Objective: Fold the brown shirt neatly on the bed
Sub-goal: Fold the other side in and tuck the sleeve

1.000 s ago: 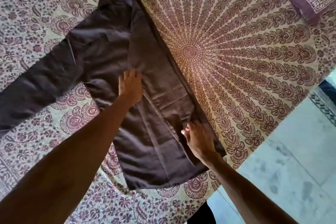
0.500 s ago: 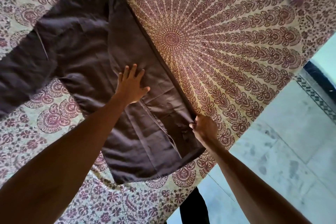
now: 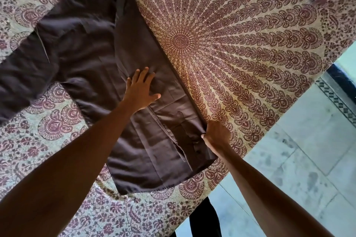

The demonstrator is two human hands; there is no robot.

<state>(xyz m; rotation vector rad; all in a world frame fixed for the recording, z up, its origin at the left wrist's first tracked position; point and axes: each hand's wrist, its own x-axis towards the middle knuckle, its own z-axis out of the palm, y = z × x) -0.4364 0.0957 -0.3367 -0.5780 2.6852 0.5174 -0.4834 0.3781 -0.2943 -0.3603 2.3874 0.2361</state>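
On a patterned bed (image 3: 240, 48): brown shirt (image 3: 92, 48) spread flat near the front edge, right side folded in. Left hand (image 3: 141, 90) pressed open-palmed mid-shirt, fingers splayed; right hand (image 3: 216, 133) pinched on the folded edge.

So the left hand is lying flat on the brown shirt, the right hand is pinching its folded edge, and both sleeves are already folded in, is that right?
Not quite. In the head view the left hand lies flat on the brown shirt and the right hand pinches the folded edge, but only one side is folded in. The other sleeve is spread out across the bedsheet.
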